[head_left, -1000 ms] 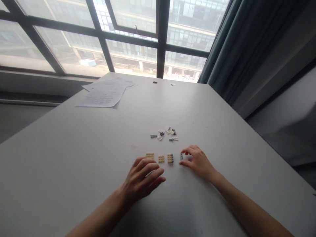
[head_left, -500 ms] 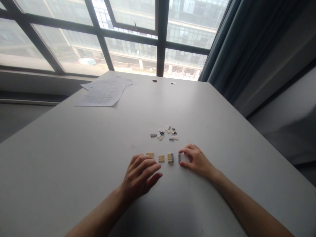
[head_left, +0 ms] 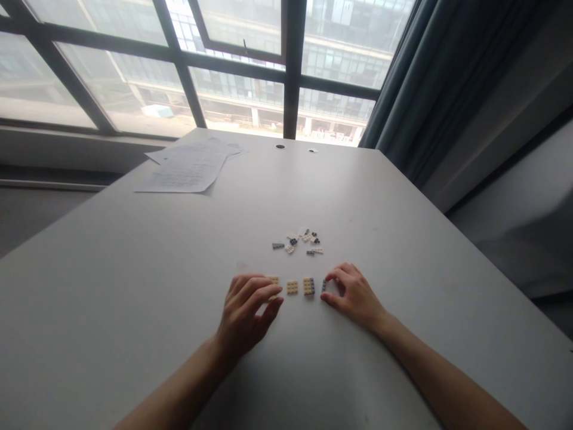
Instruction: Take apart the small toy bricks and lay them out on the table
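My right hand (head_left: 351, 292) pinches a narrow dark grey brick (head_left: 323, 286) between index finger and thumb, the brick slightly tilted. Curved over a tan brick (head_left: 273, 279) is my left hand (head_left: 250, 304), its fingers and thumb apart. The fingers hide much of this brick, and whether they touch it is hard to tell. Between the hands, a small tan studded brick (head_left: 292, 288) lies on the white table (head_left: 286, 370). Right of it sits a block of tan and grey pieces (head_left: 308, 286) side by side.
Beyond the hands lies a loose cluster of white, grey and black pieces (head_left: 307, 237), with a longer grey piece (head_left: 278, 246) at its left. Printed papers (head_left: 183, 170) rest at the far left of the table. A window and a dark curtain (head_left: 403, 89) stand behind.
My left hand has shifted left and down around the leftmost tan brick, its thumb drawing nearer the fingers. In my right hand the grey brick has tilted and moved slightly left.
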`<state>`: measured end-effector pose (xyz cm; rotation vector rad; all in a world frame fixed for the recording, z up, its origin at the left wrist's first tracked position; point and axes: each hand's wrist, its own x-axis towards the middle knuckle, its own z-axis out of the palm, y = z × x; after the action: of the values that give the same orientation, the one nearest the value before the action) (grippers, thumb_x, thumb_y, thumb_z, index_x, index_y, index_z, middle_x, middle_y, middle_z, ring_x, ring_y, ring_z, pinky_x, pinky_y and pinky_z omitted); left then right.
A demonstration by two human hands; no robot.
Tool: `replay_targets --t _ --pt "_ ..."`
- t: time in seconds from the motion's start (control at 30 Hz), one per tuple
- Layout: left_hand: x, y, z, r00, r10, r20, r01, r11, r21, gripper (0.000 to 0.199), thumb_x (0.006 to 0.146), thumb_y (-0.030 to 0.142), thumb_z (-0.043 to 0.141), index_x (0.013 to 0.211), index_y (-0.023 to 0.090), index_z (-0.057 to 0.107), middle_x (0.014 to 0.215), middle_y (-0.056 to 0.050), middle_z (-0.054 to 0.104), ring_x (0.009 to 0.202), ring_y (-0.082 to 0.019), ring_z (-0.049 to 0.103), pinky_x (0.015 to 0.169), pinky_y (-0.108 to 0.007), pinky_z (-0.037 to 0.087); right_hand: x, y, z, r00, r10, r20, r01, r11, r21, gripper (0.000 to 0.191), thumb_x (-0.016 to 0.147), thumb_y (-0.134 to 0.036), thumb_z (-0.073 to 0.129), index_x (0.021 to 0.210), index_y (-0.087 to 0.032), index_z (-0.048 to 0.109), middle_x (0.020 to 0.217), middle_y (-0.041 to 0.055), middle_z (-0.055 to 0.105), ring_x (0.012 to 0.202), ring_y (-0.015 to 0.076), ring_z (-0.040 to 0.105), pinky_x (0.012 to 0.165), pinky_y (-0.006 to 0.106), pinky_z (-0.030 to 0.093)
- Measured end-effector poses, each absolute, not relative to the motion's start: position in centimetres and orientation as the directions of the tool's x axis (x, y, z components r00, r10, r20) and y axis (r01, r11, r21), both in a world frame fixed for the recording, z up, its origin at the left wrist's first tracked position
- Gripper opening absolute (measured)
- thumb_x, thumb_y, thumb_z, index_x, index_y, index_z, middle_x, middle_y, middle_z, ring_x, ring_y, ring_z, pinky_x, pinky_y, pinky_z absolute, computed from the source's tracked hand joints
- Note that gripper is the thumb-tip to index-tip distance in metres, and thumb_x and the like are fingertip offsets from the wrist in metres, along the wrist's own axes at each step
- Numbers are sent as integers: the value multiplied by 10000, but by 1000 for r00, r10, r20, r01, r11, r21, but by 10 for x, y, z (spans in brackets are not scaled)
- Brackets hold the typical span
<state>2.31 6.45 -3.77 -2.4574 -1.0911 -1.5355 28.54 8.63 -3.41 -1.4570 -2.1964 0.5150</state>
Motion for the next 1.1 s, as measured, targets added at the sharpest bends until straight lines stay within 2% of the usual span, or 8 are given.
replay_targets --t 0.4,0.57,0.67,0.77,0.83,0.87,1.0,1.1 --pt "22 65 -38 258 548 795 585 -744 323 137 798 144 639 920 200 608 858 -43 653 842 -176 589 777 -330 467 286 87 -38 -369 911 186 732 408 -546 243 774 -291 708 1002 -222 657 1007 64 589 989 231 527 902 383 415" --pt "21 66 -40 220 588 778 638 -690 341 142 803 178 644 939 199 612 874 -44 648 854 -184 581 805 -343 459 287 87 -39 -352 912 212 708 408 -577 281 807 -314 680 1058 -201 622 996 71 607 927 222 544 866 373 437" --pt "17 79 -37 165 717 677 760 -530 376 180 837 287 607 993 200 625 961 -64 638 912 -214 569 846 -379 447 287 88 -40 -327 919 220 695 392 -603 238 826 -295 656 1042 -201 623 976 66 614 891 211 550 831 355 450" --pt "13 108 -30 140 903 406 852 -319 416 307 842 380 572 1096 218 627 1102 -71 614 1018 -250 546 898 -408 436 288 88 -40 -353 906 234 672 420 -610 230 827 -297 652 1039 -211 628 988 64 618 906 211 551 805 339 457" --pt "13 132 -26 134 966 222 888 -217 406 380 828 399 572 1168 235 612 1142 -65 611 1045 -256 545 893 -386 446 288 88 -41 -361 901 239 660 428 -618 233 829 -302 647 1044 -213 628 995 65 616 902 207 553 792 331 461" --pt "13 143 -25 137 974 181 908 -196 370 395 826 396 567 1189 244 607 1156 -65 607 1063 -266 539 893 -389 445 289 88 -41 -356 903 241 658 425 -622 232 831 -304 644 1043 -212 627 993 65 615 890 204 554 785 329 463" --pt "19 167 -29 135 971 200 923 -196 331 258 837 344 541 1027 267 697 1073 -57 634 1022 -271 550 878 -407 438 289 88 -43 -322 916 241 657 399 -640 211 844 -309 622 1027 -204 629 960 61 605 822 188 555 762 324 467" --pt "21 167 -34 143 958 250 919 -222 325 227 863 313 506 908 237 715 1004 -67 647 981 -265 553 860 -410 437 289 88 -45 -313 918 243 649 393 -651 203 850 -311 609 1017 -198 632 950 60 603 790 180 555 757 325 471"
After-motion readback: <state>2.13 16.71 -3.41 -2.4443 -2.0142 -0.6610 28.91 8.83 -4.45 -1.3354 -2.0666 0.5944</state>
